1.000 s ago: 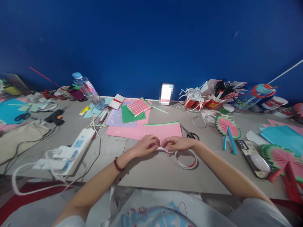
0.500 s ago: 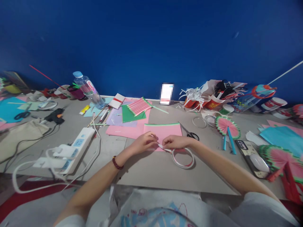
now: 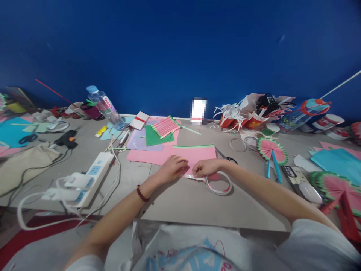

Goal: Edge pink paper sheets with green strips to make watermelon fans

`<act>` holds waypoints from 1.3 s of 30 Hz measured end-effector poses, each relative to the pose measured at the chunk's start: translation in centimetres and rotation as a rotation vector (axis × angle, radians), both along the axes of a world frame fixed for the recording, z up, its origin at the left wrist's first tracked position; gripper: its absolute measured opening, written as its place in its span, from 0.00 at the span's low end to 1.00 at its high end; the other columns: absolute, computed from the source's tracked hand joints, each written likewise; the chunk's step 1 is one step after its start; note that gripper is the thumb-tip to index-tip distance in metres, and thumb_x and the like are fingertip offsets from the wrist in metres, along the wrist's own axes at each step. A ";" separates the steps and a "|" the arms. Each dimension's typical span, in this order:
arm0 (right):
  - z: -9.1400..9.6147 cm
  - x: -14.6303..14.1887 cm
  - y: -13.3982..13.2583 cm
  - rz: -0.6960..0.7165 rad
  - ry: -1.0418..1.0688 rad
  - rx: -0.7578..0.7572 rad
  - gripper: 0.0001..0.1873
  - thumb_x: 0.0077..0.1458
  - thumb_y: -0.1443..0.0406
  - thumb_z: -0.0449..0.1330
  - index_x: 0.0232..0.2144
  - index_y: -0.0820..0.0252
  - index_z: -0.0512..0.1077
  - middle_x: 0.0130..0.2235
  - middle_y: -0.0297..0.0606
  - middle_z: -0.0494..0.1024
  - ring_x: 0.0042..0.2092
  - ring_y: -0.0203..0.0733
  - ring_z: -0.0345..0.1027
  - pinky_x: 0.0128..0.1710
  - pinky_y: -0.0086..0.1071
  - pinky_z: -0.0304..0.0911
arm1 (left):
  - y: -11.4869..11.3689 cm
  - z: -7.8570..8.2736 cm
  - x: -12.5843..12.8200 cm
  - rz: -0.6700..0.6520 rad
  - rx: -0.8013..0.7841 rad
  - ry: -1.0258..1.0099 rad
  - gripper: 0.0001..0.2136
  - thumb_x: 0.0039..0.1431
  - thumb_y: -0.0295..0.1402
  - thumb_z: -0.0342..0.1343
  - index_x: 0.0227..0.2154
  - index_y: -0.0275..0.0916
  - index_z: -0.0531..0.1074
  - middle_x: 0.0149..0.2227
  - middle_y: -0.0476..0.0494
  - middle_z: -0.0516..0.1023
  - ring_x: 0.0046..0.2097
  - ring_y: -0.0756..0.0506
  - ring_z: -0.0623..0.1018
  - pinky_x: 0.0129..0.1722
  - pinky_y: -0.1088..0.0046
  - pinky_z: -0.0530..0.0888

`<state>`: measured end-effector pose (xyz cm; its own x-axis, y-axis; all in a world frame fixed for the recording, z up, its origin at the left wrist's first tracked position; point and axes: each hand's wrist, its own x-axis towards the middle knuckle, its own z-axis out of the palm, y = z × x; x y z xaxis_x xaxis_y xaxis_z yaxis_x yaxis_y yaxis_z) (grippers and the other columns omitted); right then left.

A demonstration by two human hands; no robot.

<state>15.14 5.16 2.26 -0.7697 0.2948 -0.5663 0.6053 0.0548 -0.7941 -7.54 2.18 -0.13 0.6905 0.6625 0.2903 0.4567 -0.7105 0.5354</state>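
Note:
A pink sheet of paper (image 3: 194,151) with a green strip along its far edge lies before me. My left hand (image 3: 173,168) rests over its near left part, fingers stretched out with nothing visible in them. The fingers of my right hand (image 3: 208,168) are closed on a strip of double-sided tape (image 3: 194,178) at the sheet's near edge. From that strip the tape roll (image 3: 221,193), a wide white ring, hangs or lies just below my right wrist. My right forearm partly covers the black scissors (image 3: 232,160) beside the sheet.
Green paper (image 3: 158,138) and a pleated pink piece (image 3: 166,127) lie behind. A power strip (image 3: 97,177) and a plastic bottle (image 3: 107,107) are left. A watermelon-patterned fan (image 3: 272,150), a phone (image 3: 296,180) and paper cups of scraps (image 3: 252,122) are right. Another phone (image 3: 198,111) stands against the wall.
My left fingers have come away from the tape strip and spread over the paper. The strip now lies along the sheet's near edge. My right hand has hardly moved.

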 end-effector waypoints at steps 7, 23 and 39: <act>0.1 -0.9 1.0 0.044 -0.026 0.054 0.07 0.47 0.63 0.57 0.25 0.63 0.70 0.23 0.28 0.65 0.25 0.30 0.54 0.26 0.25 0.50 | 0.4 -0.1 -0.8 0.028 -0.015 0.036 0.12 0.59 0.36 0.57 0.46 0.42 0.72 0.53 0.38 0.70 0.55 0.40 0.69 0.55 0.61 0.65; 0.4 -1.8 1.6 0.077 -0.137 -0.011 0.14 0.44 0.56 0.60 0.26 0.62 0.69 0.19 0.25 0.61 0.21 0.28 0.50 0.21 0.26 0.46 | 0.4 -0.2 -0.9 0.039 -0.008 0.025 0.13 0.59 0.35 0.57 0.47 0.43 0.71 0.54 0.40 0.70 0.55 0.41 0.69 0.55 0.61 0.66; 0.5 -2.2 2.1 0.101 -0.172 -0.047 0.12 0.44 0.59 0.59 0.26 0.63 0.71 0.20 0.26 0.65 0.20 0.28 0.50 0.19 0.26 0.46 | 0.4 -0.1 -0.8 0.032 -0.008 0.042 0.12 0.59 0.34 0.57 0.46 0.43 0.72 0.53 0.40 0.70 0.55 0.41 0.69 0.54 0.61 0.66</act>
